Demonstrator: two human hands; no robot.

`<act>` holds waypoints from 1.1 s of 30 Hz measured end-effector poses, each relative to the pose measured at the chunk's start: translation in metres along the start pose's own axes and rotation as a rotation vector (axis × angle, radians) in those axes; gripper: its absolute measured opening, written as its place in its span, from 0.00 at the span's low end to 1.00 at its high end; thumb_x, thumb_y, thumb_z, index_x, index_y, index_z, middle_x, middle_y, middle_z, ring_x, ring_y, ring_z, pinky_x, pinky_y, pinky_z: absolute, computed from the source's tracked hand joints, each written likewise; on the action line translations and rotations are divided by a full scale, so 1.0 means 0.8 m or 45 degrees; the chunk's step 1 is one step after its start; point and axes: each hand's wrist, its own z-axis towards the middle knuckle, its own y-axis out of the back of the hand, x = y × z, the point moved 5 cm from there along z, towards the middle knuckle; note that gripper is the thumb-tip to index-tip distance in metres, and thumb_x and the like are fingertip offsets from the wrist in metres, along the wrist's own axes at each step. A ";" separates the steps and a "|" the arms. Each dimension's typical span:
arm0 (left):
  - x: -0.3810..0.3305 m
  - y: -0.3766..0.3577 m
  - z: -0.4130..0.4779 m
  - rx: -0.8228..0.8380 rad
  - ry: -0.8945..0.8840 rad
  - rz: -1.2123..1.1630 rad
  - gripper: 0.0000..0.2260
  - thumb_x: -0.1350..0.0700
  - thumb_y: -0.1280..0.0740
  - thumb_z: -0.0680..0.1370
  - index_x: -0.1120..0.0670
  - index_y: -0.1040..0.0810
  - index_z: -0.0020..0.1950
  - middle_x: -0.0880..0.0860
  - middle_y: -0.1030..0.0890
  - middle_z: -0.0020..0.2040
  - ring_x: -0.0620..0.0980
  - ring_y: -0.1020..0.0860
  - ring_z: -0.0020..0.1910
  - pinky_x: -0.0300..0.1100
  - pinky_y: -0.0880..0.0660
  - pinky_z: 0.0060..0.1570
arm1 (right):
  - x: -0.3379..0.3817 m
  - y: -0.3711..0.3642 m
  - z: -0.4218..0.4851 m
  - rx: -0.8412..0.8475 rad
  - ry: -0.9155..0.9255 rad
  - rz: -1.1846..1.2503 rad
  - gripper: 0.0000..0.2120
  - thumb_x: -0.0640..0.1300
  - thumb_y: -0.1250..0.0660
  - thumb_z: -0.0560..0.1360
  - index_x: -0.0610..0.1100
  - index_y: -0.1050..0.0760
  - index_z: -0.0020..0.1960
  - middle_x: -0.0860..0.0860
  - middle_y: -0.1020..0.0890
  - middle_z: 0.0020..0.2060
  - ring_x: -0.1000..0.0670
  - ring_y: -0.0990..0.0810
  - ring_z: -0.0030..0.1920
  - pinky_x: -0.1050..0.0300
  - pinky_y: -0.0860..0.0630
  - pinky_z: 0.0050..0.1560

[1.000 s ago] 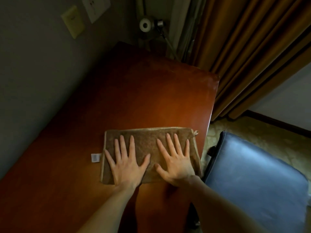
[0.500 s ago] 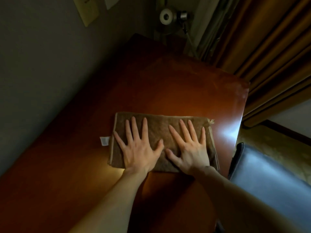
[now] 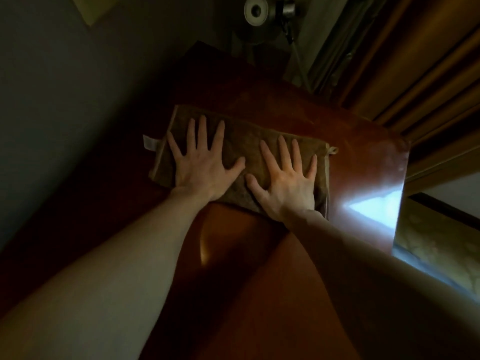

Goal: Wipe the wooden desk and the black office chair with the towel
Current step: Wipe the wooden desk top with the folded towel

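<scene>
Both hands are down flat, palms on the cloth! The left hand [image 3: 202, 167] has its fingers [image 3: 217, 136] straight and fanned wide, pressing the left half of the towel [image 3: 241, 141]. The right hand [image 3: 288, 183] is spread the same way on the right half, with the two thumbs nearly meeting in the middle. Nothing is pinched or curled round here, just open palms bearing down.

The brown towel is folded into a long rectangle and lies flat on the wooden desk [image 3: 363, 157], towards its far end. A white tag [image 3: 149, 143] sticks out at its left edge and a small loop [image 3: 333, 150] at its right corner. A bright glare [image 3: 374, 206] sits on the desktop just right of the towel. Beyond the desk there's a grey wall [image 3: 65, 100] on the left and brown curtains [image 3: 415, 61] on the right.
</scene>
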 end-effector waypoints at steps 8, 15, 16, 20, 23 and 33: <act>0.008 0.014 0.080 0.034 -0.083 -0.002 0.45 0.23 0.62 0.70 0.42 0.59 0.84 0.54 0.56 0.85 0.56 0.59 0.83 0.69 0.61 0.77 | 0.003 0.002 0.073 -0.006 -0.072 0.008 0.40 0.75 0.59 0.76 0.60 0.54 0.83 0.49 0.52 0.84 0.44 0.60 0.83 0.27 0.61 0.77; 0.012 0.015 0.140 0.044 -0.157 0.014 0.45 0.22 0.62 0.70 0.41 0.58 0.84 0.54 0.56 0.85 0.56 0.58 0.83 0.69 0.61 0.76 | 0.003 -0.006 0.122 -0.044 -0.135 0.004 0.40 0.75 0.58 0.75 0.60 0.53 0.83 0.49 0.52 0.84 0.44 0.60 0.83 0.27 0.63 0.76; 0.012 0.016 0.147 0.052 -0.166 0.015 0.45 0.22 0.62 0.69 0.41 0.58 0.83 0.53 0.56 0.85 0.55 0.58 0.83 0.69 0.61 0.76 | 0.003 -0.006 0.127 -0.052 -0.144 0.006 0.40 0.75 0.58 0.75 0.59 0.53 0.83 0.49 0.52 0.84 0.44 0.59 0.83 0.27 0.64 0.76; 0.013 0.019 0.161 0.076 -0.172 0.021 0.44 0.22 0.61 0.70 0.41 0.60 0.83 0.53 0.57 0.85 0.55 0.59 0.83 0.69 0.61 0.77 | 0.005 -0.004 0.136 -0.067 -0.162 0.009 0.40 0.75 0.58 0.75 0.59 0.52 0.83 0.48 0.51 0.84 0.44 0.59 0.83 0.27 0.64 0.76; 0.010 0.023 0.152 0.073 -0.162 0.033 0.42 0.23 0.59 0.74 0.41 0.60 0.84 0.54 0.58 0.85 0.55 0.60 0.83 0.69 0.62 0.76 | 0.007 0.002 0.128 -0.047 -0.141 0.015 0.39 0.74 0.58 0.76 0.59 0.53 0.83 0.48 0.52 0.84 0.44 0.61 0.83 0.28 0.64 0.77; 0.021 0.017 -0.001 0.081 0.003 0.015 0.43 0.24 0.65 0.73 0.45 0.62 0.84 0.55 0.60 0.84 0.56 0.62 0.83 0.70 0.62 0.76 | 0.020 0.003 0.016 0.018 0.026 -0.003 0.38 0.74 0.58 0.78 0.58 0.56 0.84 0.48 0.54 0.84 0.44 0.61 0.83 0.29 0.63 0.78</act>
